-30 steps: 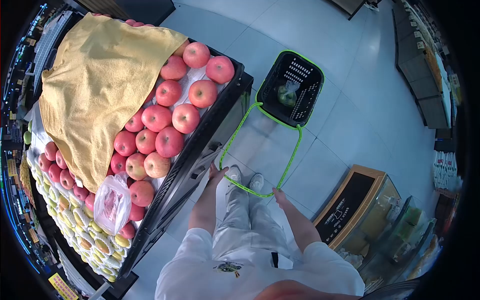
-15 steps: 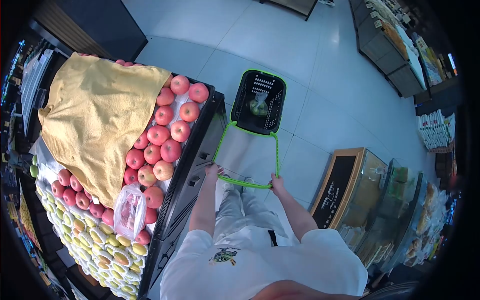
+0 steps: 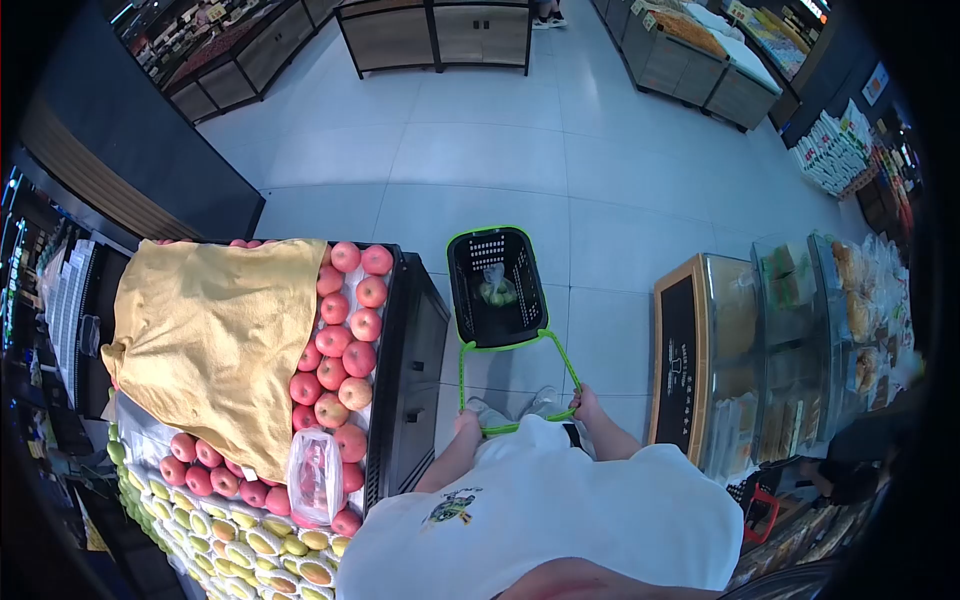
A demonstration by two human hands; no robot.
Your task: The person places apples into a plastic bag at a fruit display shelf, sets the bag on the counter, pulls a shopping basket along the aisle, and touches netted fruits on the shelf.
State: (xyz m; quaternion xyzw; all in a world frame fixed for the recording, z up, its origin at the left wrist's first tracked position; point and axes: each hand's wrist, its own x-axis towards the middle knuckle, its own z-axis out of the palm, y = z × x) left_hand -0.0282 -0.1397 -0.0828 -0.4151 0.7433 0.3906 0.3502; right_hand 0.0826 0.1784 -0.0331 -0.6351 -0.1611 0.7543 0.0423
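Observation:
A black shopping basket (image 3: 500, 327) with a green rim is on the floor tiles in front of me. Inside it lies a clear plastic bag (image 3: 495, 287) with something green in it. The long green handle (image 3: 562, 362) is pulled back toward my body. My left hand (image 3: 468, 422) is closed around the handle's left corner, its fingers partly hidden. At the right corner, my right hand (image 3: 587, 404) has its fingers wrapped round the same handle, close to my waist.
On my left, a fruit stand holds red apples (image 3: 333, 341), a yellow cloth (image 3: 220, 340), a plastic bag roll or pack (image 3: 315, 476) and netted yellow fruit (image 3: 230, 550). A bakery case (image 3: 678, 365) stands right. Cabinets (image 3: 480, 38) and a person's feet (image 3: 548, 21) are ahead.
My view has tilted up and turned, showing more floor and cabinets ahead. The handle has come closer to my body, and both hands still grip it.

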